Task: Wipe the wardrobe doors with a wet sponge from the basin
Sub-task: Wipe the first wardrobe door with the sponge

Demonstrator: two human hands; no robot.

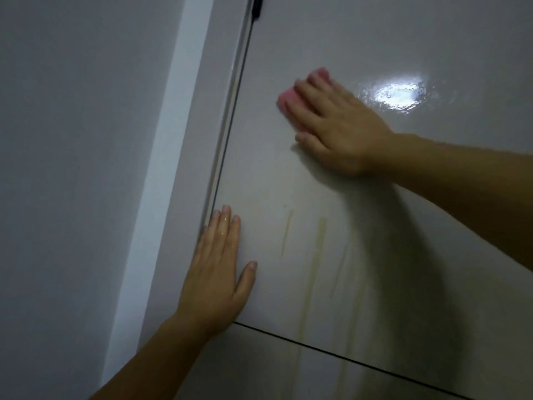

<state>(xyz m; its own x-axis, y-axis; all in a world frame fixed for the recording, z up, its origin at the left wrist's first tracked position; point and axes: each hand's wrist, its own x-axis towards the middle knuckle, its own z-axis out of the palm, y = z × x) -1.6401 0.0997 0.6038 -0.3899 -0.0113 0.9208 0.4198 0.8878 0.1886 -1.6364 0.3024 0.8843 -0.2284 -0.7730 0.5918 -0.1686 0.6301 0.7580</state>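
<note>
While the left hand (pixel 216 269) rests flat-fingered on the door (pixel 403 39), the right hand (pixel 343 128) presses the sponge (pixel 288 99) with straight fingers, streaks (pixel 318 243) running 12-to-6 at its 6 o'clock.

The glossy pale wardrobe door (pixel 375 47) carries a pink sponge (pixel 288 98) at 1 o'clock, pressed flat under the straight fingers (pixel 305 90) of the right hand (pixel 340 131), with wet glare (pixel 395 93) at the sponge's 3 o'clock. The left hand (pixel 216 272) rests flat at 7 o'clock by the door's left edge. Yellowish streaks (pixel 314 255) run down at 5 o'clock, crossing the dark seam (pixel 346 360).
</note>
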